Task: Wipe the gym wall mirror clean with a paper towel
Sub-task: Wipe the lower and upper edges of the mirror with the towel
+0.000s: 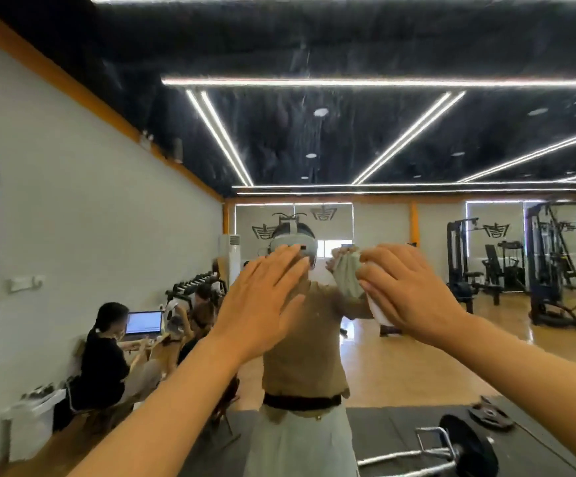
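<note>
Right hand [413, 290] is raised at head height against the gym wall mirror [314, 132], its fingers curled round a crumpled white paper towel [376, 304] and pressing it to the glass; the wad shows below and left of the knuckles, its reflection meeting it at the surface. Left hand [262, 304] is spread flat, fingers straight and together, palm towards the mirror just left of the towel, holding nothing; whether it touches the glass cannot be told. Streaks and droplet marks lie mainly above both hands, across the reflected dark ceiling, with a long run rising near vertical over the left hand. Judgement: the uncleaned area lies upward from the towel, so the right hand, already holding the paper, is the one placed to sweep upward, the left hand only bracing
</note>
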Available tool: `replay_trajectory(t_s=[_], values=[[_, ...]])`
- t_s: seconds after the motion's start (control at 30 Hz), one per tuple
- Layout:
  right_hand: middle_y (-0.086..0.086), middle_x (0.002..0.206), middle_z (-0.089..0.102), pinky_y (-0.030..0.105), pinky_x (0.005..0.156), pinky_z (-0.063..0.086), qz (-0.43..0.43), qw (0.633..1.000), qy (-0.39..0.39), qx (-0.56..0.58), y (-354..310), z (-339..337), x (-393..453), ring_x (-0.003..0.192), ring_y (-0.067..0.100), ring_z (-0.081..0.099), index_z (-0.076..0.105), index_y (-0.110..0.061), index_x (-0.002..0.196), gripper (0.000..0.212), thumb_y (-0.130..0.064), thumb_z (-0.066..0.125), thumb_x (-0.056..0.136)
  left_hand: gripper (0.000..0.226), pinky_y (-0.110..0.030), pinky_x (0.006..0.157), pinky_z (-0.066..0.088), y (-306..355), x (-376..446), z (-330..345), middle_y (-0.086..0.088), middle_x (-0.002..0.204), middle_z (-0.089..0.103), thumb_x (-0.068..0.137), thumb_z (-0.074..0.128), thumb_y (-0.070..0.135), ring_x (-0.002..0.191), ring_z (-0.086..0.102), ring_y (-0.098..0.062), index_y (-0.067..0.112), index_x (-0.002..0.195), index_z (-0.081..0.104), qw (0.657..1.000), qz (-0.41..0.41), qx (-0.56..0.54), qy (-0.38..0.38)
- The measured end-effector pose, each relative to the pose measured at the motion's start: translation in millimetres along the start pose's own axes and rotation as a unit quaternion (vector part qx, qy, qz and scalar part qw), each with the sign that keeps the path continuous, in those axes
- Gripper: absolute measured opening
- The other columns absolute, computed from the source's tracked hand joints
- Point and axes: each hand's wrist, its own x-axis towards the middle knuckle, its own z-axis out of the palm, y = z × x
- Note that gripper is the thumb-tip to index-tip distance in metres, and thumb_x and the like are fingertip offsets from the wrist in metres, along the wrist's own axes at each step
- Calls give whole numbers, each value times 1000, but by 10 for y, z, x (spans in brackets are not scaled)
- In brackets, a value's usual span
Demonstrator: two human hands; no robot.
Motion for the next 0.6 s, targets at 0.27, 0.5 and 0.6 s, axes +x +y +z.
replay_trajectory(t_s=[0.27,0.5,0.6], values=[[16,110,65,39,93,37,-8,986,132,-101,1027,-3,1287,103,33,56,68,-4,100,36,-27,41,103,56,-41,121,27,-374,1438,-372,0,162,28,102,49,37,147,29,-22,20,154,37,990,-66,65,102],[19,104,65,44,82,45,15,962,225,-154,1595,35,2413,92,39,60,66,0,99,35,-25,41,102,57,-37,124,9,-725,2419,-656,-2,168,11,107,34,42,154,7,-19,21,159,21,972,-118,106,171],[19,105,64,42,81,44,49,962,235,-127,1734,110,2860,94,40,58,64,2,100,38,-25,38,102,58,-36,124,2,-906,2789,-774,-1,169,3,108,28,42,155,-2,-18,21,160,13,969,-138,126,163]])
